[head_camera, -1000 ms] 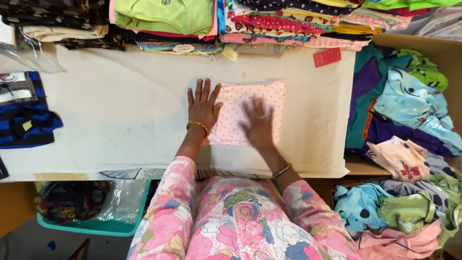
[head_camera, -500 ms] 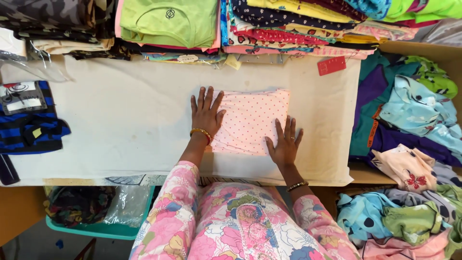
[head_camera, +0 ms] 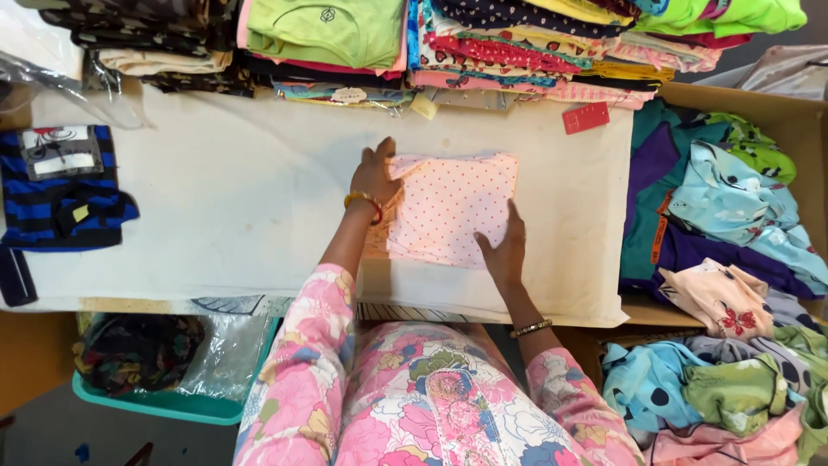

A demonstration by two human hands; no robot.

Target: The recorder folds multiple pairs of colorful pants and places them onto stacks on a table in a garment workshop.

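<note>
A wide tabletop covered in white cloth [head_camera: 216, 216] is seen from above, with a row of stacked folded garments in many colours [head_camera: 483, 39] along its far edge and a heap of loose bright clothes in a cardboard box [head_camera: 733, 207] at the right. A folded pale pink garment with small red dots [head_camera: 453, 207] lies flat near the middle of the tabletop. A striped blue and black folded garment [head_camera: 60, 190] rests at the left edge. The left hand [head_camera: 377, 175] is laid open and flat on the pink garment's left edge; the right hand [head_camera: 504, 250] is pressed open on its near right corner. Nothing is gripped by either. Smoothing would be judged best done with flat palms drawn outward evenly, so that edges are kept square and no crease is trapped.
</note>
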